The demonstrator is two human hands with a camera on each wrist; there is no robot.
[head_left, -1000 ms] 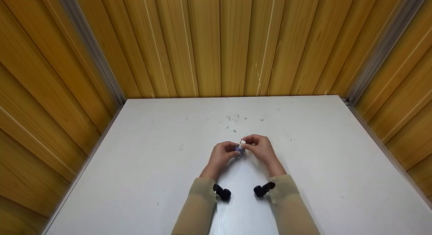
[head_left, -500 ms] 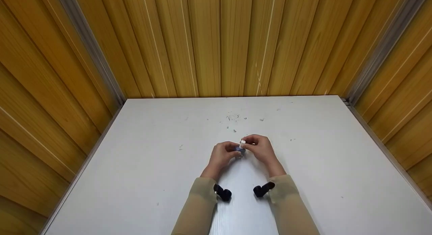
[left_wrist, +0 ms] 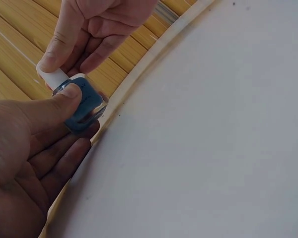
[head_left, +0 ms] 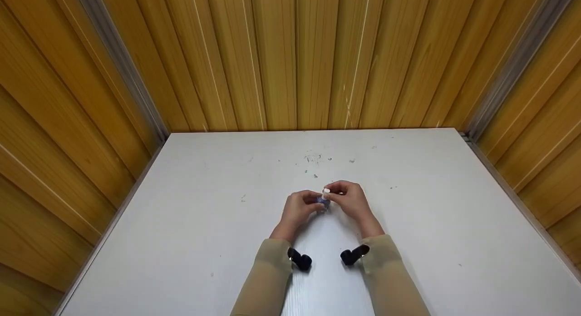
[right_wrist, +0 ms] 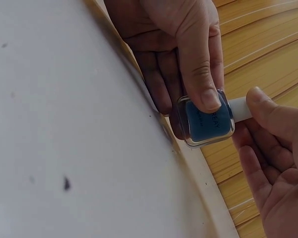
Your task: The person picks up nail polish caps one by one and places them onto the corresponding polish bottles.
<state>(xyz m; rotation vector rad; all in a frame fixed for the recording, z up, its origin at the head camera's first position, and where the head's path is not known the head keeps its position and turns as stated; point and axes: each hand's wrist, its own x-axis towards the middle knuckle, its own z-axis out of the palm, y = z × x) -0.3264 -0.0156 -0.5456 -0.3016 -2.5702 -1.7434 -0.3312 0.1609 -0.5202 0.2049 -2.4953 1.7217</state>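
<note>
Between both hands is a small clear glass nail polish bottle (right_wrist: 203,124) with blue polish and dark lettering. Its white cap (right_wrist: 240,109) sits on the bottle's neck. My left hand (head_left: 299,210) pinches the glass body, thumb laid across its front, as the left wrist view also shows on the bottle (left_wrist: 92,99). My right hand (head_left: 352,201) pinches the white cap (left_wrist: 53,77) between thumb and fingers. In the head view the bottle is small and partly covered by the fingers.
A white table (head_left: 204,207) with scattered dark specks and scuffs (head_left: 313,158) lies under the hands. Yellow wood-patterned panels (head_left: 281,57) rise behind it and on both sides. Small black cameras (head_left: 300,260) are worn at the wrists.
</note>
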